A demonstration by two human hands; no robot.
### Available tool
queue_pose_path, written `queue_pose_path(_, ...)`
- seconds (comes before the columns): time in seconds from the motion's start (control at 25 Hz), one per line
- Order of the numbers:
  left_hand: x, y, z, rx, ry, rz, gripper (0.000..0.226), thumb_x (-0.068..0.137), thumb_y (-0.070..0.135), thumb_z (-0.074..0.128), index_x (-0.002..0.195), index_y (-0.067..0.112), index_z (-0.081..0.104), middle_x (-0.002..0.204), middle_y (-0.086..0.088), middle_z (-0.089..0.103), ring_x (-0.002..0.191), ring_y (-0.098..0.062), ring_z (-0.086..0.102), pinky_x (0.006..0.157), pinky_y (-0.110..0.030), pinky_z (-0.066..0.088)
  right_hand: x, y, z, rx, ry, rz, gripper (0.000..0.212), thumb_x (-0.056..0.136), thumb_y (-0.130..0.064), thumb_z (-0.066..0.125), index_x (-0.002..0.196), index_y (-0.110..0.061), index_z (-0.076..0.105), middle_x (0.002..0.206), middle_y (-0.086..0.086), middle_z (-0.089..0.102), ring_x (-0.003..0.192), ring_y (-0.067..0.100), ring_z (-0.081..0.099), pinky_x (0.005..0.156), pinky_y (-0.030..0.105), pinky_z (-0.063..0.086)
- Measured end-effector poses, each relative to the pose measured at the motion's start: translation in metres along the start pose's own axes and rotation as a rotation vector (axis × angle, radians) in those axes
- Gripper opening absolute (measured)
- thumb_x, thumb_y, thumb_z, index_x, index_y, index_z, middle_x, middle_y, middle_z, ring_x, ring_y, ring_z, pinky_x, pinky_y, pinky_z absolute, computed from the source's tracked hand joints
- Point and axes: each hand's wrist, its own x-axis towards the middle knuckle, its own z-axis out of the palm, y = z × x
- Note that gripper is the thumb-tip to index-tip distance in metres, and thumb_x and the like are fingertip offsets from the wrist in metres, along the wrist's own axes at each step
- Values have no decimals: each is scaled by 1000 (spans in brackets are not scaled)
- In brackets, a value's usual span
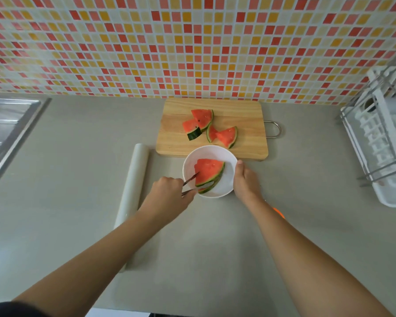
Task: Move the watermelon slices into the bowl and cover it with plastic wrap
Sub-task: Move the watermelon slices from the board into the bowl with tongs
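Note:
A white bowl (229, 177) stands on the counter just in front of a wooden cutting board (242, 115). Watermelon slices (207, 173) lie in the bowl. My left hand (169, 192) grips metal tongs (190, 182) whose tips reach the slices in the bowl. My right hand (246, 179) holds the bowl's right rim, thumb up along it. Several more watermelon slices (226, 136) lie on the board. A roll of plastic wrap (133, 186) lies lengthwise to the left of the bowl.
A steel sink (7, 131) is at the far left. A white dish rack (382, 143) stands at the right edge. A tiled wall (192, 46) runs behind the board. A small orange thing (279, 212) shows beside my right forearm.

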Motion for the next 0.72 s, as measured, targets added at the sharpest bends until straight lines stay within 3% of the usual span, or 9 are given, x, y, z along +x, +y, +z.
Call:
queue_pose_path(0.12,3,2,-12,59,-15,2,46,88,46,56,65,8,48,65,-11,59,65,-28,49,57,-30,31,0,0,0,4,-3,-8,48,97,-39,21,87,-10,59,100,22,65,93,37,58,71,32,34)
queue_pose_path(0.24,4,-3,-28,14,10,-37,45,84,43,61,71,-1,62,61,-10,56,68,-32,55,58,-32,38,0,1,-1,12,-14,-28,50,96,-39,21,91,-10,61,102,21,65,95,36,58,73,33,35)
queue_pose_path(0.36,16,-12,-48,-148,113,-93,42,77,48,66,70,6,71,57,-12,56,60,-28,51,53,-28,34,-1,1,-2,21,-32,-35,50,93,-43,19,93,-15,61,101,15,65,93,31,57,76,32,36)
queue_pose_path(0.48,54,-16,-55,-322,111,-167,37,77,47,67,75,10,75,69,-16,66,68,-28,59,57,-27,42,-2,0,-3,29,-46,-22,43,93,-45,19,83,-23,55,89,6,63,82,24,54,73,31,35)
queue_pose_path(0.6,101,-18,-45,-457,51,-350,36,79,45,68,79,9,74,72,-9,66,65,-19,56,58,-29,45,-2,0,-1,12,-28,-3,44,93,-45,20,70,-22,50,72,-5,56,74,21,52,67,31,33)
queue_pose_path(0.72,127,-27,-30,-537,-11,-424,32,78,45,70,80,12,73,68,4,64,56,-9,51,51,-21,38,0,3,-1,-20,-16,-11,42,94,-43,21,68,-22,47,73,-1,57,75,24,51,68,31,34)
